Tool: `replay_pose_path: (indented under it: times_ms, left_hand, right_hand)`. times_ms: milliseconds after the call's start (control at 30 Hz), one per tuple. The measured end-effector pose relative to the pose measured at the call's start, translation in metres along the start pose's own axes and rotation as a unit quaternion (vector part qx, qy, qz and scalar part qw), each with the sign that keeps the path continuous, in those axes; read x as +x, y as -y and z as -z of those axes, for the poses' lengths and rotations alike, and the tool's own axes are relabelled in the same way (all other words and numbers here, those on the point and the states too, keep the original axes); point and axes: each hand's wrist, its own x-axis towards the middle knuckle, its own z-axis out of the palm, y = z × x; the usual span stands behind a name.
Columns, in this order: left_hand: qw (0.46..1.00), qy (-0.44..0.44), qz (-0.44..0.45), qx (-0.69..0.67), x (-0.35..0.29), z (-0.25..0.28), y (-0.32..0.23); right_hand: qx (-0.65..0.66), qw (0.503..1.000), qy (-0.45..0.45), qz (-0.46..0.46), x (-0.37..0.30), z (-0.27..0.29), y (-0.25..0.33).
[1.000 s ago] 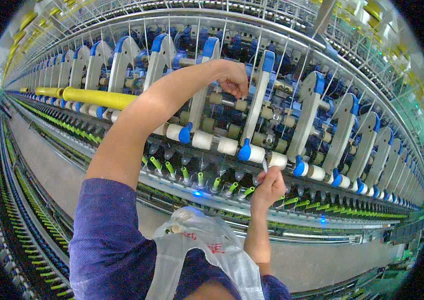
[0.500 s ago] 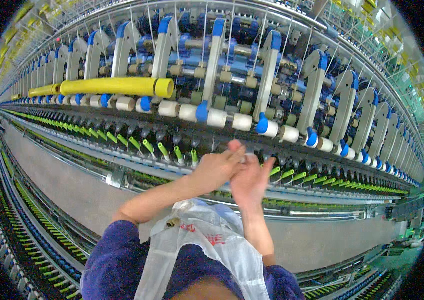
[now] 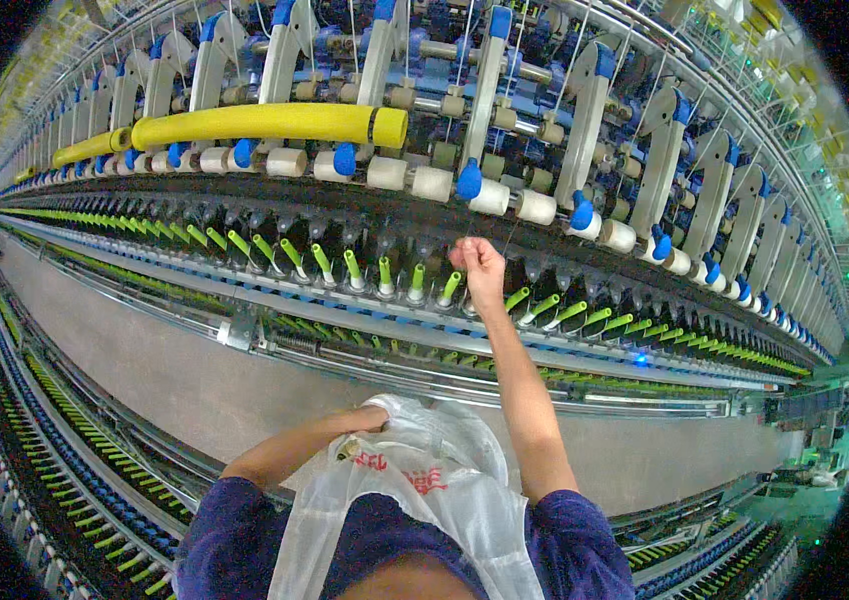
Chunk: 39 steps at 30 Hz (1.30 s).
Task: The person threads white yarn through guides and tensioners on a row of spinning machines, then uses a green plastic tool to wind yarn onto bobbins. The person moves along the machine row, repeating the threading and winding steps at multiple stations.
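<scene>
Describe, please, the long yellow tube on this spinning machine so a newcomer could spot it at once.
Find the machine's upper row of cream rollers and grey arms with blue tips. Up and left of the raised right hand, the yellow tube lies lengthwise along that row, its largest bright-yellow thing.

Counts at the spinning frame

Two bare hands are seen, the left hand (image 3: pixel 370 418) and the right hand (image 3: pixel 478 265); one white plastic bag (image 3: pixel 425 480) and two yellow foam tubes (image 3: pixel 265 125) are counted.
</scene>
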Motion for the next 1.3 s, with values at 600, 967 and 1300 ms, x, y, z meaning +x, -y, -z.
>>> replay_pose_path:
  times_ms: [600,967,1300]
  left_hand:
    - [0.929,-0.362,-0.017,-0.075,0.012,0.128,-0.138]
    - [0.917,-0.330,-0.020,-0.224,0.098,0.107,-0.157]
    - [0.782,-0.459,-0.044,-0.420,0.123,0.131,-0.169]
  right_hand:
    - [-0.642,0.707,0.124,-0.270,-0.310,0.252,-0.116]
    - [-0.208,0.970,-0.116,0.052,-0.010,0.050,0.004]
    - [-0.606,0.647,0.279,-0.371,-0.337,0.287,-0.130]
